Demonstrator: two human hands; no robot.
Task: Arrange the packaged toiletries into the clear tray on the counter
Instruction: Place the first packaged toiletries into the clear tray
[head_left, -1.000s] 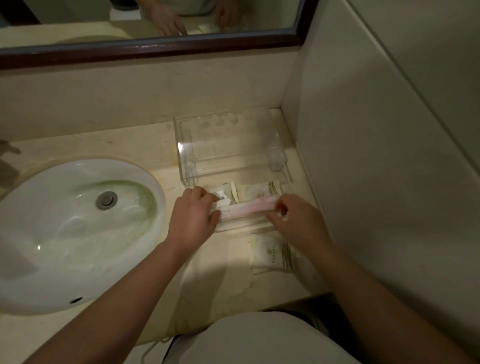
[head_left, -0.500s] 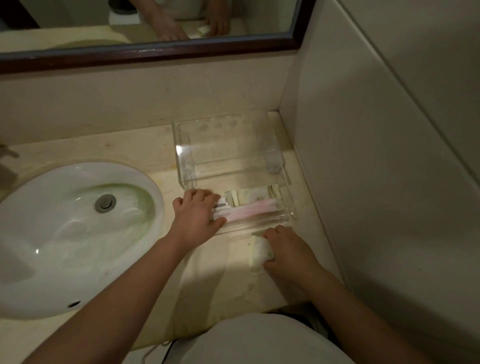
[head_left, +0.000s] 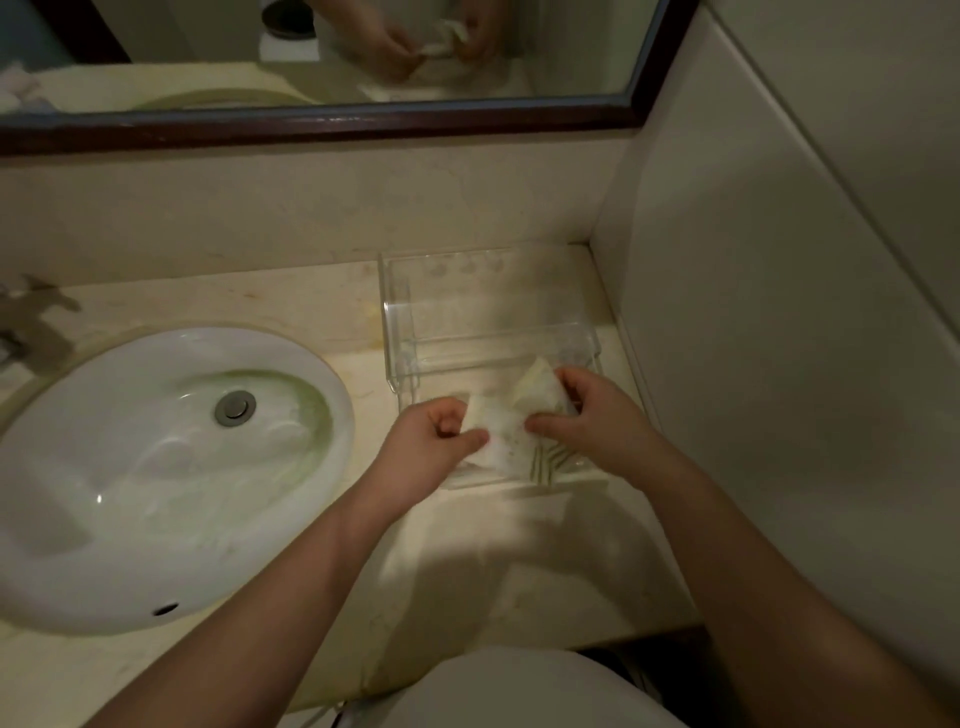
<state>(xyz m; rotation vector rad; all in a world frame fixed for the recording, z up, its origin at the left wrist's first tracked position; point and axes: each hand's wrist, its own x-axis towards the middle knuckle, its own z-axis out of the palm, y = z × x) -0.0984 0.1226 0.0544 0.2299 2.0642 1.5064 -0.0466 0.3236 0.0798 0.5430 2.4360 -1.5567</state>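
A white toiletry packet (head_left: 511, 436) with striped ends is held over the front compartment of the clear tray (head_left: 397, 332). My left hand (head_left: 426, 447) pinches the packet's left edge. My right hand (head_left: 597, 421) grips its right side, fingers curled over the top. The packet and my hands hide the other packets lying in the front compartment. The tray's raised back part (head_left: 488, 291) holds nothing that I can see.
The tray stands in the right back corner of the beige counter (head_left: 467, 561), against the side wall (head_left: 779, 312). A white sink (head_left: 130, 478) with a metal drain lies to the left. A dark-framed mirror (head_left: 322, 127) runs above the backsplash.
My right hand picked the white packet up off the counter in front of the tray and lifted it over the front compartment. My left hand left the pink packet and took hold of the white one.
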